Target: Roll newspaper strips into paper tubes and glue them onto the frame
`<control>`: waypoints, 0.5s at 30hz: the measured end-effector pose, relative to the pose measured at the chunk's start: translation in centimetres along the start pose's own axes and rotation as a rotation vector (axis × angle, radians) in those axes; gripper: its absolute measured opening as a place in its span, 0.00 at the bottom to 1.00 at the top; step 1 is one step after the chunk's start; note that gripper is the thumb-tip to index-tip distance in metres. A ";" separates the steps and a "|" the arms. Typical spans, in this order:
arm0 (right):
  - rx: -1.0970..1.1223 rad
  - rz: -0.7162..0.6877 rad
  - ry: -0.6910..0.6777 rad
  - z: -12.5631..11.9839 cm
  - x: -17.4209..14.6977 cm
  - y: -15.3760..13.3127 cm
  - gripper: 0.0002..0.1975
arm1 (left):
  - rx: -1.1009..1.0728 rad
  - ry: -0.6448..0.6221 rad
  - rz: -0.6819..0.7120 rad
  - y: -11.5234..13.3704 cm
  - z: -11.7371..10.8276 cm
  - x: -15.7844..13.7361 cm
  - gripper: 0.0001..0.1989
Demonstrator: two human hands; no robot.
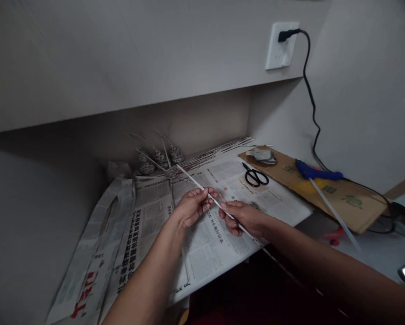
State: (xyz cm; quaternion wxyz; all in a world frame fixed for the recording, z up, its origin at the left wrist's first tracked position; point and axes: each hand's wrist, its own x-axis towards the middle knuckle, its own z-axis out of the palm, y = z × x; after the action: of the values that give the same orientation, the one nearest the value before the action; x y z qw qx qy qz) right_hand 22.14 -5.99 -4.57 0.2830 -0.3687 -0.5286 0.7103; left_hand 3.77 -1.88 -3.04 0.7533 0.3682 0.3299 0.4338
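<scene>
A long thin white stick, seemingly a rolled paper tube [190, 176], slants across the middle of the view. Its far end points toward the back left, and its near end runs under my right forearm. My left hand [196, 205] pinches it near the middle between thumb and fingers. Just to the right, my right hand [239, 216] is closed around the same tube, thumb on top. Both hands are above the newspaper sheets [202, 257] spread on the table. Black-handled scissors [256, 177] lie on the paper beyond my right hand.
A bundle of thin sticks [219, 151] lies along the back, near several woven cone-like pieces [160, 158]. On the right, a cardboard piece [324, 192] carries a blue glue gun [317, 171] with a glue stick. Its black cord [312, 99] climbs to a wall socket [276, 56].
</scene>
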 end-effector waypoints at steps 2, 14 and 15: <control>-0.097 0.029 -0.062 -0.3 -1.0 -0.3 0.19 | -0.057 0.072 0.034 0.4 -0.4 0.2 0.06; -0.364 0.173 0.032 -7.5 -6.2 -4.5 0.17 | -0.173 0.386 0.334 1.2 -1.6 1.1 0.08; -0.302 0.125 0.131 -8.3 -5.7 -5.0 0.17 | -0.130 0.414 0.327 1.0 -1.5 1.2 0.09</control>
State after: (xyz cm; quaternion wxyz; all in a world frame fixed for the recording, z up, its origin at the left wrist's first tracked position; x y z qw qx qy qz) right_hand 32.24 -4.61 0.08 0.2134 -0.4847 -0.5857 0.6136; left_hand 2.63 -0.06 -3.20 0.6118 0.2707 0.3845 0.6361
